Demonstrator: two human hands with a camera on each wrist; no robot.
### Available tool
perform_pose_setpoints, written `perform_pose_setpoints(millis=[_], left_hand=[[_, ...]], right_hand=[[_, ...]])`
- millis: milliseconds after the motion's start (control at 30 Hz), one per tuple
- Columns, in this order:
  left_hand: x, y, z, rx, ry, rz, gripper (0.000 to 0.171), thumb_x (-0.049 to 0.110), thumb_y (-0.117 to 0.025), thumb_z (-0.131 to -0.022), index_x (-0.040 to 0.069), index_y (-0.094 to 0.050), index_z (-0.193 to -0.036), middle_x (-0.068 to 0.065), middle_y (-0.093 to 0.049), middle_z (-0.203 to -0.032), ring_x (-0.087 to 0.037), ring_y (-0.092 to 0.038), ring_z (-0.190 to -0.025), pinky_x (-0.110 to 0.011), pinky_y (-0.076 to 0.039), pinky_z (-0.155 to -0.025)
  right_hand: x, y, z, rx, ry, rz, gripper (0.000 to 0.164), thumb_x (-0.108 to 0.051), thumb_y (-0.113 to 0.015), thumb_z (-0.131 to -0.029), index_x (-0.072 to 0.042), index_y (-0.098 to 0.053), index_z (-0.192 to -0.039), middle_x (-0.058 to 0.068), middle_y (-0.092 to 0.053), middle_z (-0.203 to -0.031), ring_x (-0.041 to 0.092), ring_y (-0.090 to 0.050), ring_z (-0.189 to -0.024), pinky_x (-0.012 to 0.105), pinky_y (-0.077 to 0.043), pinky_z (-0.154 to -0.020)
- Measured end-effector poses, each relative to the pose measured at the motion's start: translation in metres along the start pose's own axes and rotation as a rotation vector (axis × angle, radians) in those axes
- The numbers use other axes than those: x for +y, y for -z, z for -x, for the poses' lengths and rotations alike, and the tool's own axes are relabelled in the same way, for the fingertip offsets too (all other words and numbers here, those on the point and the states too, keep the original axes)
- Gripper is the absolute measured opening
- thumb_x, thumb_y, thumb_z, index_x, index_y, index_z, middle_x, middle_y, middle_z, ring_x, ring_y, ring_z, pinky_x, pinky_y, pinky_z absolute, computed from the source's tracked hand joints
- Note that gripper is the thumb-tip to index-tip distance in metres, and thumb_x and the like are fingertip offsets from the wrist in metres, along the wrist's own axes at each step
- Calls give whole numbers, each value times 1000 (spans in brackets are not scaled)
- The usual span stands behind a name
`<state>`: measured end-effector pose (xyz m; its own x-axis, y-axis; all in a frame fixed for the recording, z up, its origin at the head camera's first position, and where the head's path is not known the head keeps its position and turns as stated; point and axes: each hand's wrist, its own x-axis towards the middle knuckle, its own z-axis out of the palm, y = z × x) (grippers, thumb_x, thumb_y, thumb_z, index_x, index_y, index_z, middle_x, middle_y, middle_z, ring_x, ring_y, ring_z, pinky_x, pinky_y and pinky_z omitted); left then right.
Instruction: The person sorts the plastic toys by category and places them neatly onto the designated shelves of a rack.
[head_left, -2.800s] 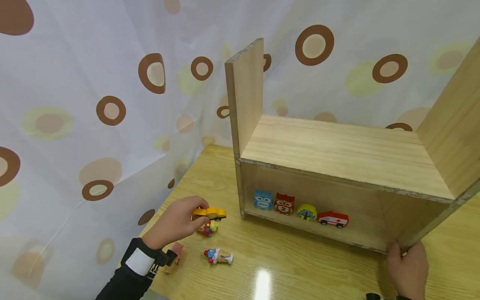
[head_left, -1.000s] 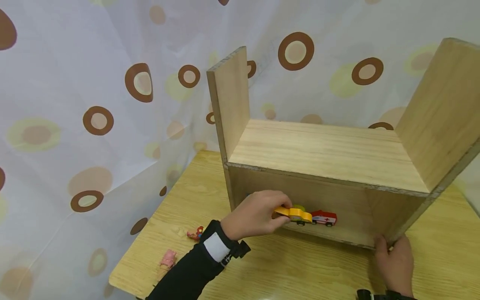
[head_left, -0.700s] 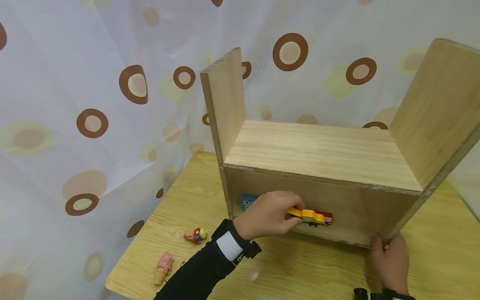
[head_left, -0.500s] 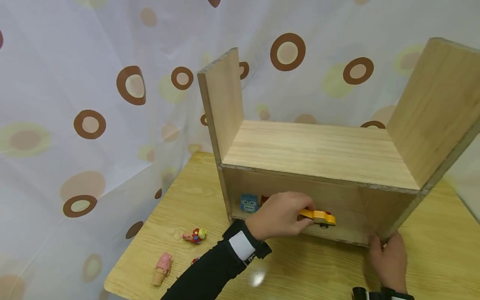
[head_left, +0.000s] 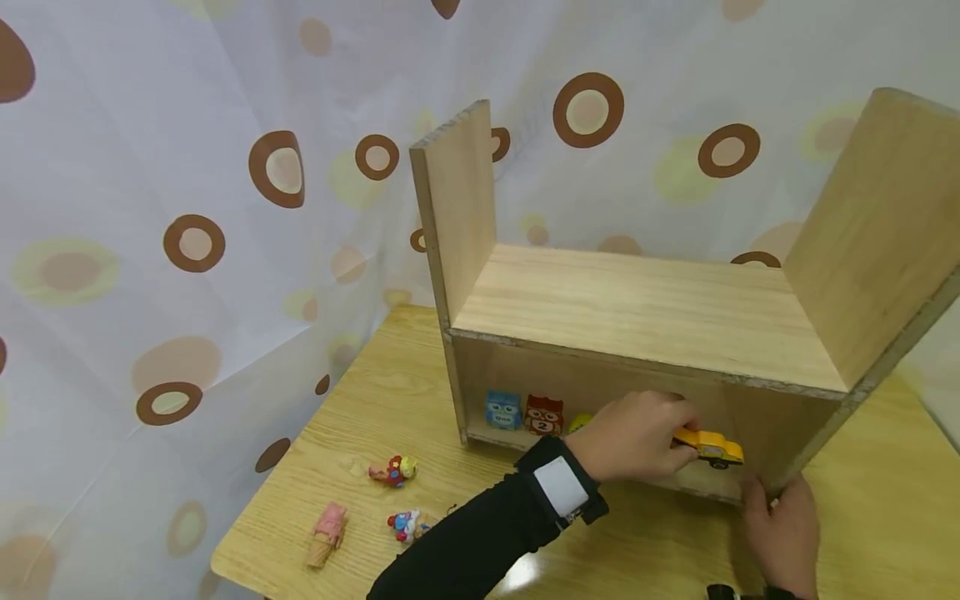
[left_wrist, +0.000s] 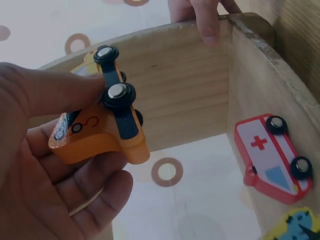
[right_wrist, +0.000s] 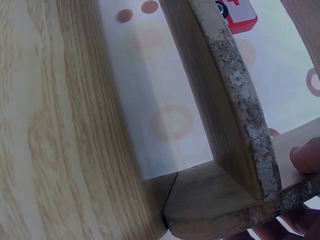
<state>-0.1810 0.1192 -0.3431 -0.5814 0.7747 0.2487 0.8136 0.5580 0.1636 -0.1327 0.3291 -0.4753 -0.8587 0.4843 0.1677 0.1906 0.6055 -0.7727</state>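
Note:
My left hand (head_left: 633,437) pinches a yellow toy car (head_left: 712,447) between thumb and fingers, at the right part of the lower compartment of a wooden shelf (head_left: 652,308). The left wrist view shows the car's black wheels and orange underside. With thumb and fingers on either side of the board, my right hand (head_left: 786,525) grips the shelf's lower right corner. Inside stand a blue owl block (head_left: 503,410), a red owl block (head_left: 543,414) and a yellow tree block (head_left: 580,422), partly covered. A red-and-white toy ambulance (left_wrist: 272,160), hidden behind my left hand in the head view, appears in the left wrist view.
On the wooden table (head_left: 375,383), left of the shelf, lie a pink ice-cream-cone figure (head_left: 327,533), a small red-and-yellow figure (head_left: 393,472) and a blue-and-red figure (head_left: 405,525), partly under the left sleeve. A dotted curtain (head_left: 247,100) hangs behind and to the left.
My left hand has carried the yellow car from above the table's left side into the shelf front, then rightward past the blocks and ambulance. My right hand keeps its grip on the corner.

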Motion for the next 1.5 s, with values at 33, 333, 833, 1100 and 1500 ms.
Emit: perform_pose_setpoints(millis=[33,333,833,1100,1500], left_hand=[[1,0,-4,-7,11,3,24,30,-66,-95,20,-66,-116,13,-69,-102,9,-53,-65,-3,-40,-59],[-1,-10,-36,-64,65,-6,8,28,-66,-94,24,-65,-101,17,-62,-89,5,-52,-69,-8,-41,-62],[-7,-33,-48,-216,186,-14,14,27,-67,-93,27,-66,-107,17,-66,-100,3,-57,-81,-12,-45,-68],[-1,-45,-44,-238,184,-100,27,25,-68,-93,30,-65,-119,17,-65,-103,3,-56,-82,-13,-44,-67],[-3,-64,-44,-253,169,-200,36,28,-67,-93,35,-62,-128,19,-67,-115,2,-61,-110,-30,-30,-119]], right_hand=[[0,0,-1,1,5,-3,46,-13,-43,-101,18,-37,-135,38,-46,-124,53,-47,-115,62,-38,-90],[-6,-7,-1,28,76,6,41,-9,-45,-99,18,-41,-130,36,-48,-116,50,-50,-106,54,-37,-78],[-18,-19,8,49,115,-28,42,-7,-49,-99,16,-42,-133,35,-50,-120,50,-51,-109,56,-38,-81],[-21,-12,12,22,95,-25,44,-10,-46,-100,15,-38,-136,37,-47,-125,53,-48,-115,64,-38,-89],[-19,-10,15,11,105,-27,45,-5,-47,-97,16,-38,-137,38,-47,-126,55,-47,-117,65,-38,-91]])
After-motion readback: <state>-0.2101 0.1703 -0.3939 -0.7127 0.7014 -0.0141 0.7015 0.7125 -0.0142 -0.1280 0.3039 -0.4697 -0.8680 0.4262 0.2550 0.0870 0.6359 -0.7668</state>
